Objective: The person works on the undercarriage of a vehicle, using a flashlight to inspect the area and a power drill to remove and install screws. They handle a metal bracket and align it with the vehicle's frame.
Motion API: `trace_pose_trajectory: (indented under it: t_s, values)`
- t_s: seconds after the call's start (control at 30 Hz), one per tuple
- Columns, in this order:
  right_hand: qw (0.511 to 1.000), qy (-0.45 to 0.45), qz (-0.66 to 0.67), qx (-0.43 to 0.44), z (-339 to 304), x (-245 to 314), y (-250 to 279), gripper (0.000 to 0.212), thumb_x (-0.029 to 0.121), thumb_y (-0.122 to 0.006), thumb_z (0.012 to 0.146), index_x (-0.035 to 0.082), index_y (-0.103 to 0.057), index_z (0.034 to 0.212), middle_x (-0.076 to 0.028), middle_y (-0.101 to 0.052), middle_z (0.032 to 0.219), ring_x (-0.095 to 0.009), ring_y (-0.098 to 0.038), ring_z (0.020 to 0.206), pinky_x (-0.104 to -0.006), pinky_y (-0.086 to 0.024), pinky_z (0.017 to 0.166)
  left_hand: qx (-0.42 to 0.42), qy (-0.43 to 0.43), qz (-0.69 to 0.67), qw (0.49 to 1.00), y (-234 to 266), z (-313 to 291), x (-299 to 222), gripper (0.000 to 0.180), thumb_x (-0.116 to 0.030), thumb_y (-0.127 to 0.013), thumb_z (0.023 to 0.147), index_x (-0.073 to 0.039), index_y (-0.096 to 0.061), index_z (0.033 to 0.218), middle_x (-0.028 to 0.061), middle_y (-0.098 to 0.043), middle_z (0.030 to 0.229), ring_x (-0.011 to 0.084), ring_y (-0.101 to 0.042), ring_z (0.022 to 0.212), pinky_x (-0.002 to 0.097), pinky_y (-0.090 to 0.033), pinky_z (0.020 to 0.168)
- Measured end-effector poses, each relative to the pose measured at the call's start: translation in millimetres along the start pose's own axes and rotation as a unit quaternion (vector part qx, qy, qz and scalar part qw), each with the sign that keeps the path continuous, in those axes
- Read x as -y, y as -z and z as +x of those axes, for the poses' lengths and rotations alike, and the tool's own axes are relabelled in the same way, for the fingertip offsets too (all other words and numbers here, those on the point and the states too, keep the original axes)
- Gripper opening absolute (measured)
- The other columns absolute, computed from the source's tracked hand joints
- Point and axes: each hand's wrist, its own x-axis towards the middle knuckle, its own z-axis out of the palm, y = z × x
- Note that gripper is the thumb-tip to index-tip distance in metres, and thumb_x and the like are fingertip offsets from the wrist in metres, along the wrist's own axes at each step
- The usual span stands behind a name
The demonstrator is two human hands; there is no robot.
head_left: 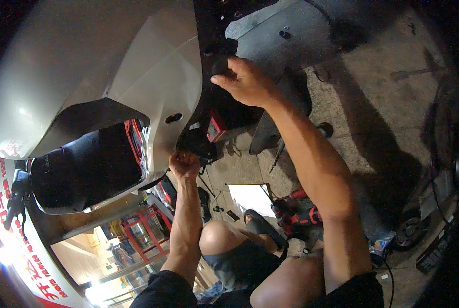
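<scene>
A large silver-grey vehicle body panel (157, 77), probably a scooter's, fills the upper left, with a small dark oval hole (173, 118) near its edge. My left hand (184, 164) is closed at the panel's lower corner, fingers curled; what they hold is hidden. Higher up and to the right, my right hand (247, 82) reaches to the dark space beside the panel's edge. Its thumb and fingers bend round a black part (221, 64) whose shape is lost in shadow.
A red and black cordless power tool (297, 218) lies near my knees, beside a bright white sheet (251, 199). Beyond my right hand lies a grey panel (296, 36) bearing a small black cylinder (284, 35). A red box (216, 128) stands between my hands; a wheel (412, 231) is at right.
</scene>
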Motion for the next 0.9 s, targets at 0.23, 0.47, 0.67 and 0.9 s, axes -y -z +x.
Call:
trace_pose_trajectory:
  t_s: [0.23,0.47,0.67,0.9]
  values:
    - [0.994,0.014,-0.108,-0.012,-2.8,4.9,5.9,0.027,0.027,-0.068,0.09,0.002,-0.059,0.091,-0.016,-0.066,0.079,-0.027,-0.064,0.071,-0.0362,-0.051,0.064,-0.009,0.01,0.024,1.0,4.1,4.7,-1.4,0.03,-0.02,-0.058,0.085,-0.018,-0.041,0.06,-0.0048,-0.025,0.051,0.0105,-0.024,0.045,0.0272,-0.023,0.045]
    - [0.967,0.099,-0.179,-0.154,-5.4,6.4,-6.1,0.035,0.033,-0.073,0.086,0.002,-0.057,0.085,-0.013,-0.06,0.069,-0.026,-0.057,0.062,-0.0377,-0.045,0.057,0.03,0.0,0.025,0.999,-3.5,0.9,0.5,0.024,-0.024,-0.058,0.086,-0.016,-0.042,0.07,-0.0031,-0.033,0.06,0.0121,-0.03,0.049,0.029,-0.028,0.048]
    - [0.986,0.077,-0.136,-0.055,3.5,1.3,11.6,0.039,0.035,-0.077,0.082,0.003,-0.055,0.077,-0.009,-0.056,0.065,-0.02,-0.053,0.058,-0.0358,-0.043,0.055,-0.008,-0.005,0.043,0.999,-0.8,-2.6,-3.1,0.034,-0.023,-0.059,0.085,-0.019,-0.039,0.057,-0.0058,-0.028,0.05,0.0118,-0.025,0.046,0.0284,-0.025,0.046]
    - [0.986,-0.12,-0.105,0.048,-4.4,7.7,13.0,0.05,0.036,-0.07,0.088,0.011,-0.061,0.13,-0.02,-0.06,0.131,-0.041,-0.06,0.114,-0.0376,-0.05,0.095,0.216,0.122,0.003,0.969,0.4,2.8,-13.9,0.019,-0.027,-0.064,0.085,-0.013,-0.059,0.073,0.001,-0.051,0.062,0.0174,-0.048,0.059,0.0335,-0.042,0.054]
